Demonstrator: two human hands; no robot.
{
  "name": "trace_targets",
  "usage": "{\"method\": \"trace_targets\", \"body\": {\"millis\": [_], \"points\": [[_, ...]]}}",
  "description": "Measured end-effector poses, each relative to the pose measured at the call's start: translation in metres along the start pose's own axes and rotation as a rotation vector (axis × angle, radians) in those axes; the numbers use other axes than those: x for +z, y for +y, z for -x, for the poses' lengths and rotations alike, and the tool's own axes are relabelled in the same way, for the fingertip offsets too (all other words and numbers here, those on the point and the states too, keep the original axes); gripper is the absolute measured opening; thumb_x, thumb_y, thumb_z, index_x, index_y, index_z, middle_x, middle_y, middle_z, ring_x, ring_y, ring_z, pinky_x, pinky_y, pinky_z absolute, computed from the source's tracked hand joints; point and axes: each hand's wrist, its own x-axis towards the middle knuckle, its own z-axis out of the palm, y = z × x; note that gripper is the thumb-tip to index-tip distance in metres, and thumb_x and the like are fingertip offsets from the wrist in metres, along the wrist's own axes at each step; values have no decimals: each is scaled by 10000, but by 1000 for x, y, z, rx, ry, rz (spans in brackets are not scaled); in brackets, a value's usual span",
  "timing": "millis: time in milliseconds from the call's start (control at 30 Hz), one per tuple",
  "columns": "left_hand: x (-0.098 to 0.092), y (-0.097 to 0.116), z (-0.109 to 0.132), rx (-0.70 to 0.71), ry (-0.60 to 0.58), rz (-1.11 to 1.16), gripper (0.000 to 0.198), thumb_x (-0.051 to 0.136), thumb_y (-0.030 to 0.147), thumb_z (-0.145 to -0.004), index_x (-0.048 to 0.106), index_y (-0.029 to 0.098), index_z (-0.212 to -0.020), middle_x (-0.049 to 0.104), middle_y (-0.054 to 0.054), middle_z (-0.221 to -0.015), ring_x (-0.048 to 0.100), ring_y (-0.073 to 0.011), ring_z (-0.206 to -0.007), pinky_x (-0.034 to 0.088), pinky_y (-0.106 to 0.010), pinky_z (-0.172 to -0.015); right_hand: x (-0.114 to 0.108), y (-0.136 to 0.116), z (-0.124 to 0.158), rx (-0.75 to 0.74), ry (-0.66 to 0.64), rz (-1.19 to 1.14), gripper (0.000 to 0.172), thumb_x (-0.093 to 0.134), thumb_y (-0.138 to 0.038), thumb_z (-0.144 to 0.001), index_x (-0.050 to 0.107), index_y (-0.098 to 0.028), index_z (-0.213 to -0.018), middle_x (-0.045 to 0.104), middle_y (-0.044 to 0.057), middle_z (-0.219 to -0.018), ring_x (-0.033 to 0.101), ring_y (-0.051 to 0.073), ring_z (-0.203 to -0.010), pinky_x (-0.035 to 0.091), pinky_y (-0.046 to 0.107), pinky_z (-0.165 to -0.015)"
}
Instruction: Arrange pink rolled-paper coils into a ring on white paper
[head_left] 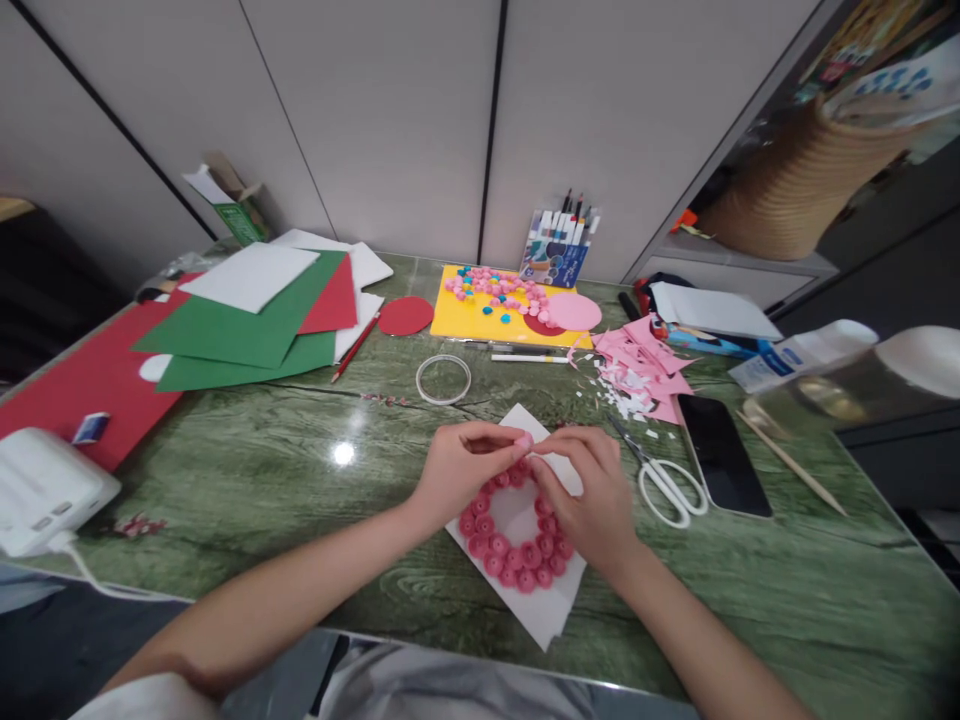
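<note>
A ring of dark pink paper rosettes (525, 566) lies on white paper (541, 622) near the front of the green table. Above the ring's far side, my left hand (469, 465) pinches a small light pink paper piece (524, 440) between thumb and fingertips. My right hand (592, 490) meets it from the right, its thumb and index finger closed close to the same piece. Whether the right fingertips grip anything is too small to make out. Both hands partly cover the ring's upper part.
White-handled scissors (673, 492) and a phone (724, 455) lie to the right, beside pink paper scraps (645, 365). Behind are a tape roll (443, 380) and a yellow sheet (457, 322) with small pink and blue pieces. Green sheets (225, 330) and a white charger (52, 490) sit left.
</note>
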Motion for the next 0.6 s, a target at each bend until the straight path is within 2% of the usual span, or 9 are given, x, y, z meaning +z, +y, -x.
{"method": "trace_targets", "body": {"millis": [600], "points": [[0, 0, 2, 70, 20, -56, 218, 691, 332, -668, 709, 167, -810, 711, -54, -784, 655, -160, -702, 539, -244, -631, -3, -3, -1, 18, 23, 11, 104, 593, -219, -780, 609, -237, -882, 586, 25, -852, 538, 182, -836, 375, 369, -764]]}}
